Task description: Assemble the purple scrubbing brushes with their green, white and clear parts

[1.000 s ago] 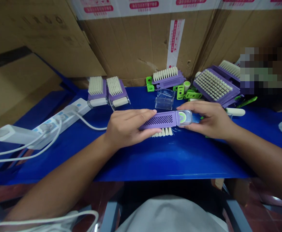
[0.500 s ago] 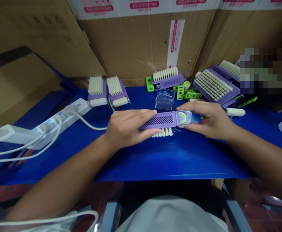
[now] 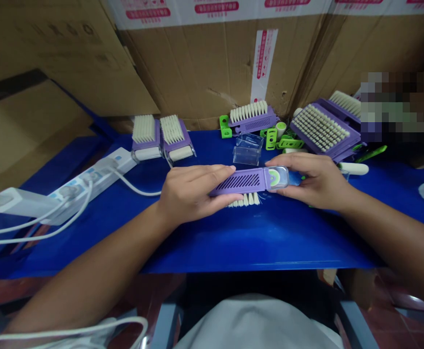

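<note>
A purple brush (image 3: 243, 181) is held over the front half of the blue table, slotted side facing me, its white bristles pointing down. My left hand (image 3: 193, 194) is wrapped round its left end, thumb above and a finger below. At the right end sits a clear cover (image 3: 279, 177) with a green round part showing inside it. My right hand (image 3: 311, 180) pinches that cover between thumb and fingers. Just behind the brush, clear plastic pieces (image 3: 247, 150) lie on the table.
Two finished-looking purple brushes (image 3: 146, 135) stand at the back left, beside a white power strip (image 3: 91, 182) with cables. More brushes (image 3: 322, 127) and green parts (image 3: 271, 139) are piled at the back right. Cardboard boxes (image 3: 212, 68) line the blue table's (image 3: 233, 247) rear.
</note>
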`<move>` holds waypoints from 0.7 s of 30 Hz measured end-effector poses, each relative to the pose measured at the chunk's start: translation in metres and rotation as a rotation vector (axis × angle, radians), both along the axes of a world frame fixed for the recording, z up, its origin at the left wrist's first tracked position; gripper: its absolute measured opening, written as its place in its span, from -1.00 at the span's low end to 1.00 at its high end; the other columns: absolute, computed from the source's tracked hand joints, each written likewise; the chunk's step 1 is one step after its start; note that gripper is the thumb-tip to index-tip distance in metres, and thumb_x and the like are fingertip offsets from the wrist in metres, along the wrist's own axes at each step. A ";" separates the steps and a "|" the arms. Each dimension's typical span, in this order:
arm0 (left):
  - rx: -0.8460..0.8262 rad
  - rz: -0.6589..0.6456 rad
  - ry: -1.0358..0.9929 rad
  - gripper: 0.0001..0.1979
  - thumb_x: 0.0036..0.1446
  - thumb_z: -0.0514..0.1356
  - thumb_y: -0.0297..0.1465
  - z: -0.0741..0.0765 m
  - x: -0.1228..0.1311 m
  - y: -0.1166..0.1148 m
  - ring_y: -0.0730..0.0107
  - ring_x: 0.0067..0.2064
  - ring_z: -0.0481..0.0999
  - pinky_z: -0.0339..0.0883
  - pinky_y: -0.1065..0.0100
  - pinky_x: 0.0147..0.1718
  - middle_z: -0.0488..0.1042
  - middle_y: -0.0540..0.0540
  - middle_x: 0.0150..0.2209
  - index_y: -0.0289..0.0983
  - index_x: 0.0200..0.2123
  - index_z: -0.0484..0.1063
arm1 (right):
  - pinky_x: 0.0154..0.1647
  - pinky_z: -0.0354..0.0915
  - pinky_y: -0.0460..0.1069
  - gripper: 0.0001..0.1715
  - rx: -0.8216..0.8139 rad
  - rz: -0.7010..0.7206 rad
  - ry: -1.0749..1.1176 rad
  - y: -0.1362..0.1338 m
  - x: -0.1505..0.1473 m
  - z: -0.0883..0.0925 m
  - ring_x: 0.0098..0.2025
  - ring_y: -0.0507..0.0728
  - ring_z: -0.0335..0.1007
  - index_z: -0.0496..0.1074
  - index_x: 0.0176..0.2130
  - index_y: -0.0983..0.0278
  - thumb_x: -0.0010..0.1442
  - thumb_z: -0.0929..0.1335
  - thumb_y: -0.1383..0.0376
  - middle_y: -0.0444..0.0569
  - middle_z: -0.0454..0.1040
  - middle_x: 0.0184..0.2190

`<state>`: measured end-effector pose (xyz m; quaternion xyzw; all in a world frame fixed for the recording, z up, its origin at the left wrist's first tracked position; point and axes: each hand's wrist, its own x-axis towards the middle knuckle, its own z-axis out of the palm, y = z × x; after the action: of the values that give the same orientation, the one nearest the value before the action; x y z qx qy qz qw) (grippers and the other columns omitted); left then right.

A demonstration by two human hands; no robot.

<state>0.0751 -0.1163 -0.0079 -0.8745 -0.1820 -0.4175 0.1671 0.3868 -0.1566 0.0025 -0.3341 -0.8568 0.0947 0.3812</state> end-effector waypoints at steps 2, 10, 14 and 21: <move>0.032 -0.027 -0.013 -0.60 0.34 0.44 -0.03 0.000 0.001 0.001 0.32 -0.22 0.84 0.68 0.44 -0.15 0.82 -0.06 -0.12 -0.23 0.00 0.66 | 0.09 0.64 0.06 -0.54 0.009 0.012 0.003 0.000 0.000 -0.001 -0.02 0.21 0.76 0.67 0.16 0.14 0.29 0.62 0.21 -0.01 0.78 0.00; 0.034 -0.054 -0.009 -0.61 0.32 0.48 -0.11 0.002 0.002 0.001 0.31 -0.19 0.85 0.69 0.46 -0.09 0.82 -0.10 -0.12 -0.30 -0.01 0.64 | 0.07 0.63 0.02 -0.52 0.014 0.012 0.017 0.001 0.000 -0.002 -0.03 0.19 0.76 0.68 0.16 0.16 0.26 0.63 0.26 0.00 0.78 -0.01; 0.025 -0.048 -0.011 -0.61 0.32 0.47 -0.10 0.001 0.001 0.001 0.31 -0.19 0.85 0.70 0.44 -0.11 0.82 -0.09 -0.11 -0.27 0.00 0.65 | 0.07 0.64 0.04 -0.52 0.005 0.010 0.016 0.000 -0.001 -0.002 -0.03 0.20 0.76 0.68 0.16 0.15 0.26 0.63 0.25 0.00 0.78 -0.01; 0.021 -0.033 -0.007 -0.63 0.32 0.47 -0.10 0.001 0.001 0.000 0.32 -0.22 0.84 0.69 0.44 -0.15 0.82 -0.07 -0.11 -0.23 0.02 0.67 | 0.06 0.65 0.03 -0.53 0.017 0.012 0.011 0.001 -0.001 -0.002 -0.05 0.19 0.76 0.68 0.15 0.16 0.27 0.63 0.26 0.00 0.78 -0.02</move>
<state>0.0759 -0.1161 -0.0067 -0.8741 -0.1635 -0.4253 0.1687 0.3859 -0.1557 0.0007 -0.3250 -0.8575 0.0914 0.3882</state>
